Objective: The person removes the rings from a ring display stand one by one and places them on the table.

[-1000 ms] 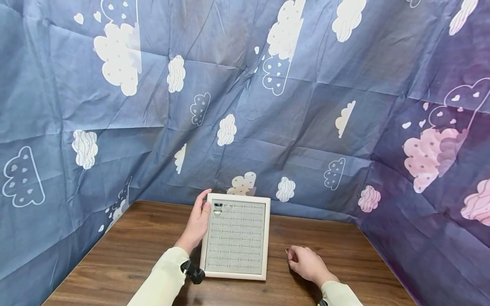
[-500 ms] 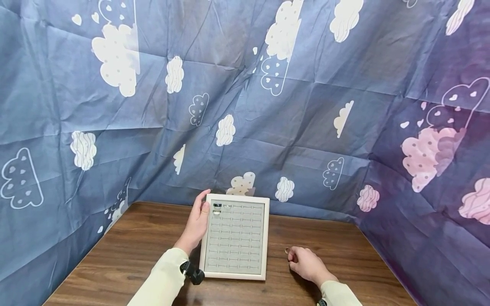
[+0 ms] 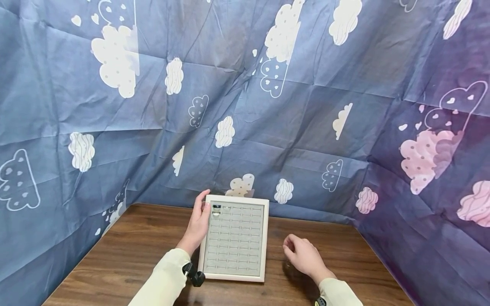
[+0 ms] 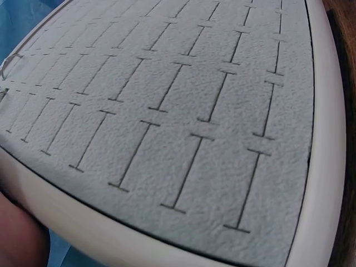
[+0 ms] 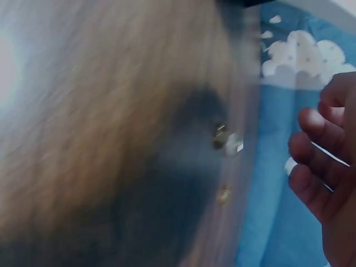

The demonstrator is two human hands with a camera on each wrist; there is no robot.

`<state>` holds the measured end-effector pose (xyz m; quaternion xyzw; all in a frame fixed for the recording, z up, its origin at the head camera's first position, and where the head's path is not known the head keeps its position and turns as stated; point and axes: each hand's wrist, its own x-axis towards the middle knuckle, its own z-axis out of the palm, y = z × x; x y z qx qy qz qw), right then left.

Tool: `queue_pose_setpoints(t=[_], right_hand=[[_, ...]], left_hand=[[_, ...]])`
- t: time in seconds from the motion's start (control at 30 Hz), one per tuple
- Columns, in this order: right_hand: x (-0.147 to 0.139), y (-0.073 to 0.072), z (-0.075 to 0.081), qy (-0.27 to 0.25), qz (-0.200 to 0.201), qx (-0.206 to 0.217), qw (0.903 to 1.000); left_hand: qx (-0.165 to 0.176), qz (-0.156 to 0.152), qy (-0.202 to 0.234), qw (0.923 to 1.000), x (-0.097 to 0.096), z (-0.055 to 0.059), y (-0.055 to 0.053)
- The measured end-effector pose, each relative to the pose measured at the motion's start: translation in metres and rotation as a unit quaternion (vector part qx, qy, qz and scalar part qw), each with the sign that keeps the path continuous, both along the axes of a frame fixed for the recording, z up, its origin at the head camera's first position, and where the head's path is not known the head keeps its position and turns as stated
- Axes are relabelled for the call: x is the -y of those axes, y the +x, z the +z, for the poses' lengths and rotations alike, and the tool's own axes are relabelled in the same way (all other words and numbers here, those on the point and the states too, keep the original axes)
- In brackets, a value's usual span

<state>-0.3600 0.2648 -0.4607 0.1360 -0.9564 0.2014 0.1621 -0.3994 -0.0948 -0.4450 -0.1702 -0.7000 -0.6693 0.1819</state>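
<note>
My left hand [image 3: 197,223] grips the upper left edge of a white-framed ring display tray [image 3: 266,238], which is tilted towards me. The tray's grey slotted pad [image 4: 183,122] fills the left wrist view. A dark-and-silver ring [image 3: 216,208], a pale ring [image 3: 226,208] and a light ring [image 3: 216,214] sit in its upper left slots. To the tray's right, my right hand [image 3: 305,256] is above the table with curled fingers, pinching what looks like a small bright ring [image 5: 290,166] at the fingertips. Small gold pieces [image 5: 220,136] and a shiny clear one [image 5: 235,144] lie blurred below it.
The brown wooden table [image 3: 153,238] spreads around the tray. Blue cloth [image 3: 245,106] printed with white clouds hangs behind and at both sides. A black wrist device [image 3: 197,278] sits on the left cuff, close to the tray's lower left corner.
My right hand has lifted from the tabletop and moved slightly away from me. The ring seen beside its fingertips earlier is gone from that spot. My left hand still holds the tray.
</note>
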Motion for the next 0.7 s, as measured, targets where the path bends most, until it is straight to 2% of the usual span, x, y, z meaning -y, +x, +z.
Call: queue_pose_setpoints(t=[0.23, 0.43, 0.53, 0.7], right_hand=[[0.023, 0.0, 0.027, -0.031, 0.027, -0.054, 0.9977], [0.043, 0.001, 0.05, -0.078, 0.076, -0.109, 0.988], [0.055, -0.001, 0.059, -0.1, 0.1, -0.116, 0.9831], [0.078, -0.003, 0.07, -0.122, 0.125, -0.102, 0.9794]], left_hand=[[-0.012, 0.017, -0.021, 0.9996, -0.003, 0.0, 0.0], [-0.008, 0.017, -0.023, 0.9996, -0.003, 0.004, 0.0], [-0.005, 0.018, -0.021, 0.9996, -0.002, 0.003, 0.001], [0.005, 0.013, -0.02, 0.9997, -0.001, 0.001, 0.002]])
